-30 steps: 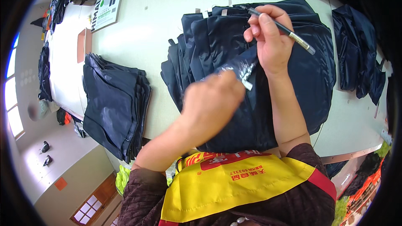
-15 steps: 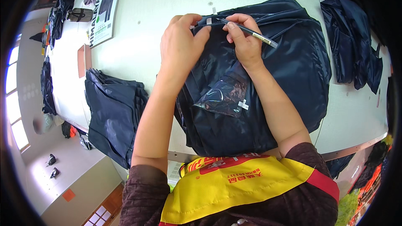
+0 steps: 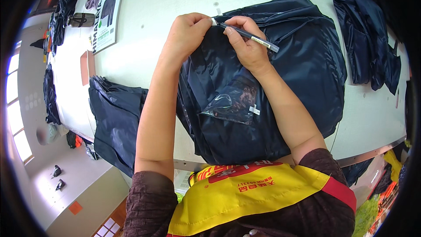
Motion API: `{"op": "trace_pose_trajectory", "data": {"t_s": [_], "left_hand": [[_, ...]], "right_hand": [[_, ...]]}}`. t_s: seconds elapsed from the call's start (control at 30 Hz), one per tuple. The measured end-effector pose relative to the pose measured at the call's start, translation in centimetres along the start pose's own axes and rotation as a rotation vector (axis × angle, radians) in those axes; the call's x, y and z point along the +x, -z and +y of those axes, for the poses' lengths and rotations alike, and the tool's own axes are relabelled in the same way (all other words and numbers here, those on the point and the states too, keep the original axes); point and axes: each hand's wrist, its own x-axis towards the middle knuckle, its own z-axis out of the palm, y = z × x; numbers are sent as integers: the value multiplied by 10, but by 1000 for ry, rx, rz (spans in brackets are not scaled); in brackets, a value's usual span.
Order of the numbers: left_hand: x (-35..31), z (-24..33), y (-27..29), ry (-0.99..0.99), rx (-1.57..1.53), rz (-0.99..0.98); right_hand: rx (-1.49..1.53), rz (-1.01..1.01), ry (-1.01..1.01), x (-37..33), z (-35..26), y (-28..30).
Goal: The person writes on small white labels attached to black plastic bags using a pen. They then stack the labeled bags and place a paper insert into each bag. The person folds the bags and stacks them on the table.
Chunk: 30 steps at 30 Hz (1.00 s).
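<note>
Fingers of the left hand (image 3: 186, 35) pinch a white tag (image 3: 214, 21) at the top edge of the dark clothes (image 3: 302, 79); the right hand's (image 3: 250, 50) grip a pen (image 3: 264, 42), tip near the tag. On the clothes lies a clear bag (image 3: 231, 103); whether the darkness is its contents or shows through, I cannot tell.

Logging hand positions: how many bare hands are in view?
2: left hand holding a white label, right hand holding a pen, both near the far edge of dark garments.

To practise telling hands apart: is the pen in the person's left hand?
No, the right hand holds the pen, over the dark garments.
</note>
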Motion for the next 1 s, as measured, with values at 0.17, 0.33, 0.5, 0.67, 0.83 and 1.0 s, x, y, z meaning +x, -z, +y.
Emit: {"op": "trace_pose_trajectory", "data": {"t_s": [0.17,0.33,0.5,0.67,0.83,1.0], "left_hand": [[-1,2,2,3,-6,-17],[-1,0,1,-4,-14,-10],[-1,0,0,15,-13,-5],[-2,-1,0,5,9,12],[-14,-2,-5,-454,362,245],[-75,21,-34,-573,769,104]], "right_hand": [[-32,-15,5,0,-1,-1],[-54,-45,-19,0,0,-1],[-32,-51,-17,1,-1,-1],[-25,-28,-46,-1,1,-1],[100,73,-59,-2,0,1],[357,126,1,10,-35,13]]}}
